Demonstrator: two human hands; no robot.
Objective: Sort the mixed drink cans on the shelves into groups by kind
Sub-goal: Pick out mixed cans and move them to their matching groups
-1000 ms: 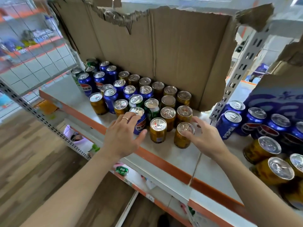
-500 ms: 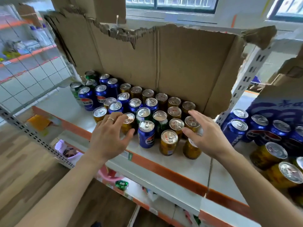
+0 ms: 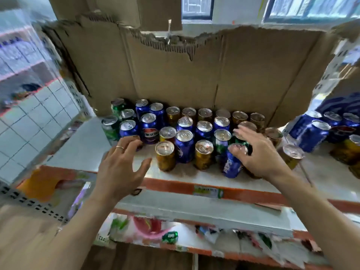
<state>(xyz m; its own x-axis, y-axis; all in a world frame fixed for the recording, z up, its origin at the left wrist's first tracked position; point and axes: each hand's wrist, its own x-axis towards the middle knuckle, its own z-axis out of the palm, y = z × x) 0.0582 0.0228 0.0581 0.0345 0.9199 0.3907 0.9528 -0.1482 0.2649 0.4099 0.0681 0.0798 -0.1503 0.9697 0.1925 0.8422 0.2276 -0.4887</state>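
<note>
- Target: blue can (image 3: 230, 166) at shelf (image 3: 194, 175) front edge, leaning slightly, just beneath right hand (image 3: 261, 154) thumb; right hand is nearer.
- Right hand: fingers spread, no grip evident.
- Left hand (image 3: 120, 168): wide, empty, hovering well left.
- Can: glossy blue, white lettering, silver lid partly hidden.

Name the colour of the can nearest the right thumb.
The can is blue with white lettering; head view.

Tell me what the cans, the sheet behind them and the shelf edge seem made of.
Cans: likely aluminium; shiny silver pull-tab tops, glossy printed sides. Sheet: corrugated cardboard, matte brown; fluting shows along its torn top. Shelf edge: perhaps painted metal, orange; blur leaves it open.
</note>
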